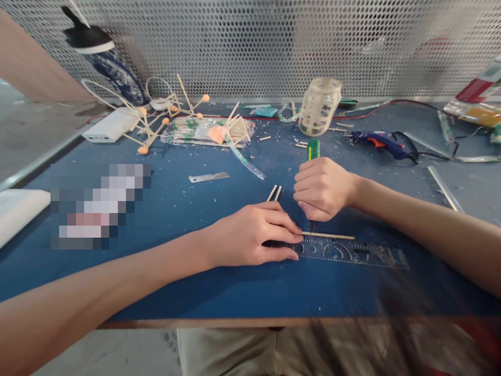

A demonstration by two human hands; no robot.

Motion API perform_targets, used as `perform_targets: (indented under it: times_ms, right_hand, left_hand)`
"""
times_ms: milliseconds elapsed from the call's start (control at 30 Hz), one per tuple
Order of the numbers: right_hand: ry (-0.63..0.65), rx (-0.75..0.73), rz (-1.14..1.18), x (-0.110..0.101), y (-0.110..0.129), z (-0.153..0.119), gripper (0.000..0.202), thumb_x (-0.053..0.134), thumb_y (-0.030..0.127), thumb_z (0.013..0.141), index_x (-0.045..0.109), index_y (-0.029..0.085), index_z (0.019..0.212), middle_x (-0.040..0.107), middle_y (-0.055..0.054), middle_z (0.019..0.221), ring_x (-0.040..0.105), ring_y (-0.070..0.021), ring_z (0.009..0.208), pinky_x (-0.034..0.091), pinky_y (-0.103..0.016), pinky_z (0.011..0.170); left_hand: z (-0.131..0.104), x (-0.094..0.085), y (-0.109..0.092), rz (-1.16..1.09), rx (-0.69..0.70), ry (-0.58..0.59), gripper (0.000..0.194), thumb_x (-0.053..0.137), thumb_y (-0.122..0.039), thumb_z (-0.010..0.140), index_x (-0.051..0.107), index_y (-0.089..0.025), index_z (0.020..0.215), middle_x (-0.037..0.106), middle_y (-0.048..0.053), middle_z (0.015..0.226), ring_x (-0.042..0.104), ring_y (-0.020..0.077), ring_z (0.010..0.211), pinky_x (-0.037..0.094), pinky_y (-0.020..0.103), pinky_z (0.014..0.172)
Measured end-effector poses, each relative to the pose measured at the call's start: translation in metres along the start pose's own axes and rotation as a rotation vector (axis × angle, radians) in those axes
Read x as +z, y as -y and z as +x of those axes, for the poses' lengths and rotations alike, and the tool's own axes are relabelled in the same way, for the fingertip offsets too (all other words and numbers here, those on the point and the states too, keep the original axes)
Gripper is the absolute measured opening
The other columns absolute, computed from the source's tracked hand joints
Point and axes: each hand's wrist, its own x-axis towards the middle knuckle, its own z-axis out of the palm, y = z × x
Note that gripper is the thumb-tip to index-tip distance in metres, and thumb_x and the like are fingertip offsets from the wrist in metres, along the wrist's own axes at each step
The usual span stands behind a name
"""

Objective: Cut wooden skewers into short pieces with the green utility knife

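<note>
A thin wooden stick (331, 235) lies on the blue tabletop (164, 290) near its front edge, along the upper edge of a clear plastic ruler (340, 252), its left end beneath or beside the left hand's fingertips. The left hand (254, 235) lies palm down across the ruler's left part, its fingers slightly spread and pressing flat, the tips meeting the stick's near end. The right hand (323, 189) is curled in a tight fist around a green utility knife (313, 149), held upright with its dark blade pointing down at the stick; whether the tip touches the wood, I cannot tell. Two short sticks (277, 194) poke out behind the left hand, and a loose metal blade (209, 177) lies farther back to the left. Beyond are a plastic packet of sticks (183, 130), a frame of sticks joined with orange balls (166, 121), a clear jar (320, 107) and, on the right, a blue hot glue gun (385, 144). A dark patterned bottle (115, 68) leans by the perforated panel (250, 47); an object on the left is pixelated.
</note>
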Motion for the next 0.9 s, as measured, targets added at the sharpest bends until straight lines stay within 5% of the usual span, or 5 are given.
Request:
perform_targets:
  times_ms: [600,767,833,900]
  right_hand:
    - [-0.074,0.034,-0.063,0.005,0.017,-0.004,0.033,0.045,0.030,0.091,0.047,0.026,0.058,0.051,0.001,0.055,0.033,-0.0163,0.054,0.028,-0.037,0.060]
    - [-0.076,0.127,0.032,-0.037,0.000,-0.017,0.046,0.028,0.031,0.101,0.045,0.024,0.058,0.046,0.002,0.056,0.035,-0.0137,0.054,0.029,-0.035,0.061]
    - [-0.067,0.207,0.187,-0.065,-0.011,-0.028,0.065,0.015,0.050,0.107,0.050,0.021,0.060,0.044,0.003,0.057,0.039,-0.0093,0.056,0.031,-0.031,0.062]
    - [-0.013,0.251,0.256,-0.087,-0.016,-0.041,0.079,0.012,0.077,0.097,0.053,0.019,0.064,0.047,0.004,0.059,0.042,-0.0061,0.057,0.030,-0.028,0.062]
  left_hand:
    - [0.000,-0.001,-0.003,0.148,0.094,0.001,0.024,0.064,-0.032,0.098,0.076,-0.016,0.112,0.078,0.003,0.115,0.070,0.0149,0.100,0.056,0.030,0.099]
    - [0.000,0.000,-0.004,0.190,0.116,-0.023,0.025,0.062,-0.032,0.099,0.075,-0.014,0.111,0.078,0.003,0.115,0.069,0.0143,0.100,0.056,0.028,0.100]
    - [-0.001,0.000,-0.005,0.222,0.125,-0.019,0.025,0.061,-0.032,0.099,0.075,-0.014,0.111,0.078,0.003,0.115,0.068,0.0147,0.101,0.056,0.028,0.100]
    - [-0.002,0.000,-0.006,0.264,0.139,-0.015,0.026,0.060,-0.034,0.100,0.075,-0.016,0.111,0.077,0.002,0.116,0.068,0.0157,0.101,0.057,0.028,0.098]
